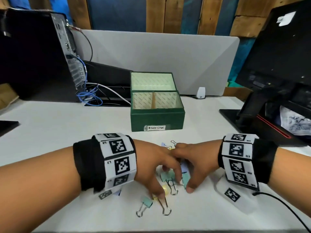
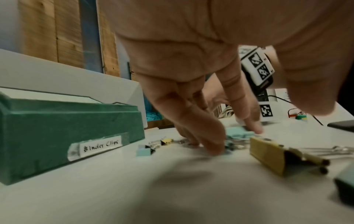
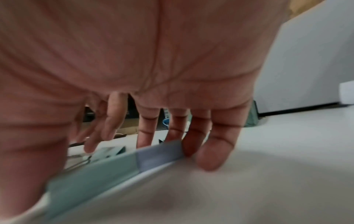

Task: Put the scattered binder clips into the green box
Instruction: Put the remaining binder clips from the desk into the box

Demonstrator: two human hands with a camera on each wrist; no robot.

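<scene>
Reaching down with spread fingers, the left hand (image 1: 156, 163) and right hand (image 1: 191, 163) touch binder clips (image 1: 170, 179) scattered beneath them on the bench (image 1: 67, 132); neither visibly grips one. Beyond both hands stands the green box (image 1: 157, 118), lid open.

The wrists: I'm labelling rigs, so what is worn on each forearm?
Bare forearms, no sleeves. The left hand and right hand each have a black wrist strap carrying white square panels printed with black square-code markers; a black cable trails from the right one.
</scene>
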